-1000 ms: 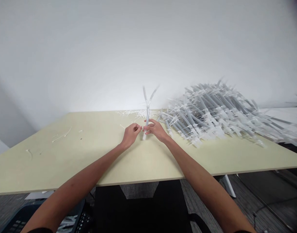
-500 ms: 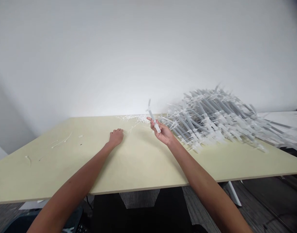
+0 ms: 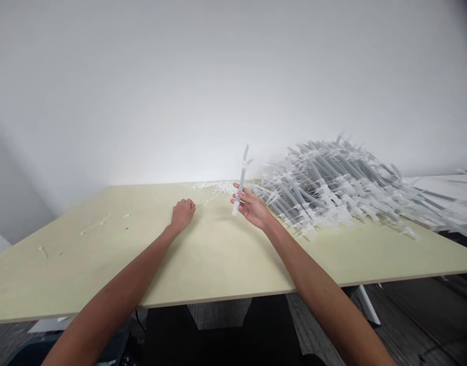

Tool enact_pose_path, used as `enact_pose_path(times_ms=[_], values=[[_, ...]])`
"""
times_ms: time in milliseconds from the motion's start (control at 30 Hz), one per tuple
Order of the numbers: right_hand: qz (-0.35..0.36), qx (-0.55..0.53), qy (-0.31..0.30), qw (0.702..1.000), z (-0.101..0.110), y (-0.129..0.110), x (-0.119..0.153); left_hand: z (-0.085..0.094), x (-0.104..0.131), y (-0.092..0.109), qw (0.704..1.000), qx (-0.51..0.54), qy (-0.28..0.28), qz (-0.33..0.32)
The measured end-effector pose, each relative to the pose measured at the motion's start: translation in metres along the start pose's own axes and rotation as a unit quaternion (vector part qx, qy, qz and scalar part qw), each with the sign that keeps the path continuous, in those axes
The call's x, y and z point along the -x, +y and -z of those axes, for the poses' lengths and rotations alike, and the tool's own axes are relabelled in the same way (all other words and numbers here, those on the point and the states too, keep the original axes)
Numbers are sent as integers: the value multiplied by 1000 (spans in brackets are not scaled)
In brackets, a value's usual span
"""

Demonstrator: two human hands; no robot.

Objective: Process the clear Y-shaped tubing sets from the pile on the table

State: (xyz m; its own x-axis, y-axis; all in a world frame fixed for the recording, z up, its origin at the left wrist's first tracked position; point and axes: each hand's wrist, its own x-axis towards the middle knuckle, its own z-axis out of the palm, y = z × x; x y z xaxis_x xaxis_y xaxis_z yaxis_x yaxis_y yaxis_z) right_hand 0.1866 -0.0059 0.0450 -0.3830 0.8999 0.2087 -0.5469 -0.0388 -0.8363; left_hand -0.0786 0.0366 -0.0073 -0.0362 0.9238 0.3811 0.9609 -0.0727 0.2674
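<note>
My right hand holds a grey translucent tube above the table, between thumb and fingers. The tube stands nearly upright, with a whitish end fitting at the bottom and a narrow band with a small tail near the top. My left hand rests low over the table to the left, fingers curled inward; whatever they may hold is hidden. Beyond the hands, near the wall, lies a spread of thin white cable ties.
A large heap of similar tubes with fittings covers the table's right side. Several loose ties, one of them long, lie on the left of the pale yellow table. A plain wall rises behind; a dark bin stands below, left.
My right hand has turned the tube from leaning left to nearly upright, its top now tilting slightly right. My left hand has stayed almost in place, its fingers still curled.
</note>
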Motion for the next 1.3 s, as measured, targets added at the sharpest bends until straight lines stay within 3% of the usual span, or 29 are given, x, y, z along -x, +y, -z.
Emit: enact_pose_path(times_ms=[367,533,667,733,833,933,1033,1200,1300], values=[[21,146,81,986,11,19,-11,-1,19,34,982,164,-32,-86],[35,155,87,983,11,21,-12,-5,30,49,967,207,-122,-79],[48,145,60,987,8,22,-11,-1,41,64,979,172,-50,-100],[51,138,47,988,6,23,-10,4,45,73,957,264,-56,-108],[51,136,31,989,4,24,-9,10,50,85,874,438,-176,-116],[57,150,23,987,2,26,-8,9,53,92,832,504,-209,-96],[69,163,26,984,-2,28,-8,4,54,93,833,516,-183,-80],[91,176,32,980,-8,30,-9,2,53,89,874,460,-134,-84],[97,174,34,979,-9,30,-9,4,53,90,884,443,-127,-81]])
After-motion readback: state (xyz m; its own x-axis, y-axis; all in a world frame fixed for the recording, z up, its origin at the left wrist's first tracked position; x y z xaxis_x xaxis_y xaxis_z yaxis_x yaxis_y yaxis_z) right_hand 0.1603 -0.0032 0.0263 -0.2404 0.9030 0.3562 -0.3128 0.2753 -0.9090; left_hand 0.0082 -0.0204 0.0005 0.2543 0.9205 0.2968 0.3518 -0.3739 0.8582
